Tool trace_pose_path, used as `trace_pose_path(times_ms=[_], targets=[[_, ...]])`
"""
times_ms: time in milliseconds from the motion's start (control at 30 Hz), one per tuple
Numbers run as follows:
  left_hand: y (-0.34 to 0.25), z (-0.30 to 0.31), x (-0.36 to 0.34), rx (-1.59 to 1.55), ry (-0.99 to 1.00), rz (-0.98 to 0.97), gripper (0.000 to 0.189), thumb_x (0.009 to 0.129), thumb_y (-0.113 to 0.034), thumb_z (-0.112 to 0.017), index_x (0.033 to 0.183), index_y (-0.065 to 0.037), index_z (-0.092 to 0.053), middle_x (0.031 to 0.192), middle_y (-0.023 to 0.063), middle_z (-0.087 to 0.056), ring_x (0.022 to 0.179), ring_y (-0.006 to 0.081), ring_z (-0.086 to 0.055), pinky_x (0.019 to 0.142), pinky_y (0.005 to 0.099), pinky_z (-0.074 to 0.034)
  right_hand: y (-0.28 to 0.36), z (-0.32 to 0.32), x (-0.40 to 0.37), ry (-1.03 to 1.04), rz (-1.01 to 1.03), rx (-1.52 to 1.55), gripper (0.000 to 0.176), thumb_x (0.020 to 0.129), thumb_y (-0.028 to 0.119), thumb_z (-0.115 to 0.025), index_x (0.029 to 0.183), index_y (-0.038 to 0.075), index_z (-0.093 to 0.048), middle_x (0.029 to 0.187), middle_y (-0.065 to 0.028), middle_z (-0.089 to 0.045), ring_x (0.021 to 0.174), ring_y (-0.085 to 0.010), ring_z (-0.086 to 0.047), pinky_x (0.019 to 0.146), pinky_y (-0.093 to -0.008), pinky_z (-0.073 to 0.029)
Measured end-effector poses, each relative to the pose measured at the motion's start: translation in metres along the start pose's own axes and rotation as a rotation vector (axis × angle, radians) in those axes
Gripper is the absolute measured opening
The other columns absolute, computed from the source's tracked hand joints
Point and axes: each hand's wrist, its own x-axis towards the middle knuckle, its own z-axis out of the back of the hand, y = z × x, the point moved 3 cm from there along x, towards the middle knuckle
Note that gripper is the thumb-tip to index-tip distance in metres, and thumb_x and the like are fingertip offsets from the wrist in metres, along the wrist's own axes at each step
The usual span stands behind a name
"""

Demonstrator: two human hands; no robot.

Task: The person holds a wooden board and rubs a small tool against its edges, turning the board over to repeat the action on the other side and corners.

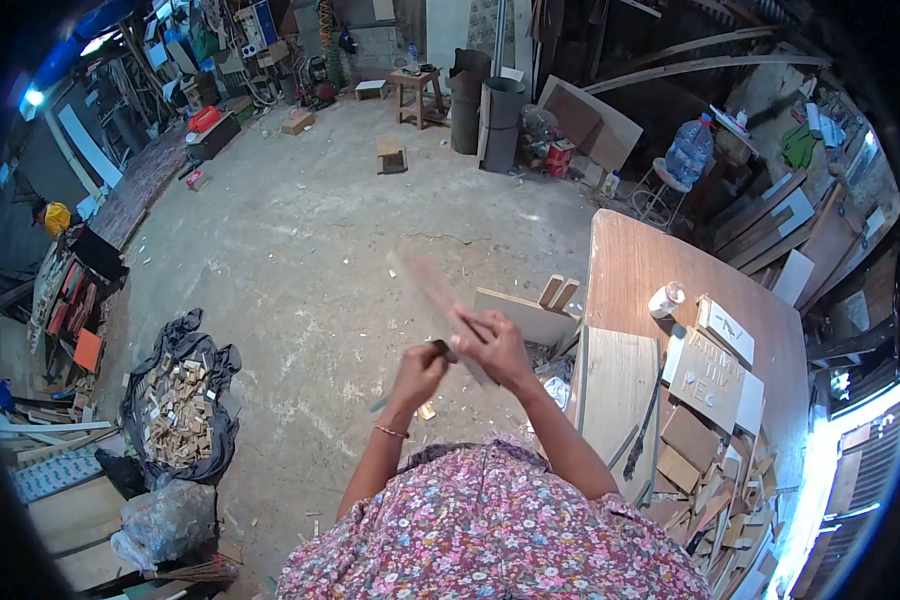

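Brown, long, narrow flat strip (432, 285), seemingly wood, blurred: held in air in front of your pink floral-patterned shirt (490, 520), above grey concrete floor (300, 290). Your right hand (494, 350): fingers wrapped around strip near its middle. Your left hand (420, 378): fist closed on small dark object (442, 348) just beside strip; contact between them cannot be told. Probable handling: light, stiff, dry rather than slippery, thin edges prone to splintering. Best hold for you: flat faces near middle, thumb opposing fingers.

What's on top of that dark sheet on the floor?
A heap of small wood pieces lies on the dark sheet, whose edges show; the heap hides its middle.
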Motion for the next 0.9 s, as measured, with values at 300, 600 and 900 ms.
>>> trace_pose_path(times_ms=[300, 600, 900], targets=[[0.014, 0.025, 0.007, -0.142, -0.207, 0.132, 0.016, 0.073, 0.002, -0.044, 0.075, 0.002, -0.060, 0.061, -0.0004, -0.054, 0.057, 0.0050, -0.045, 0.049, 0.0216, -0.036, 0.009, -0.002, -0.016, 0.027, 0.037, -0.053, 0.053, 0.064, 0.034, -0.068, 0.111, 0.013, -0.058, 0.098, -0.0138, -0.051, 0.094, -0.0235, -0.051, 0.087, -0.0322, -0.038], [0.006, 0.003, 0.004, -0.142, -0.082, 0.060, 0.012, 0.079, -0.001, -0.048, 0.072, 0.002, -0.058, 0.056, -0.0021, -0.049, 0.051, 0.0041, -0.041, 0.046, 0.0208, -0.032, 0.003, 0.004, 0.000, -0.024, -0.012, 0.066, 0.054, 0.061, 0.040, -0.069, 0.108, 0.017, -0.060, 0.100, -0.0186, -0.054, 0.095, -0.0272, -0.053, 0.086, -0.0340, -0.040], [-0.009, -0.008, -0.001, 0.016, 0.002, 0.048, 0.013, 0.080, -0.006, -0.050, 0.072, 0.001, -0.059, 0.055, -0.0009, -0.049, 0.050, 0.0047, -0.041, 0.045, 0.0224, -0.032, -0.001, 0.006, 0.012, -0.052, 0.000, 0.066, 0.054, 0.062, 0.041, -0.068, 0.109, 0.014, -0.060, 0.098, -0.0174, -0.054, 0.095, -0.0265, -0.053, 0.086, -0.0342, -0.040]])
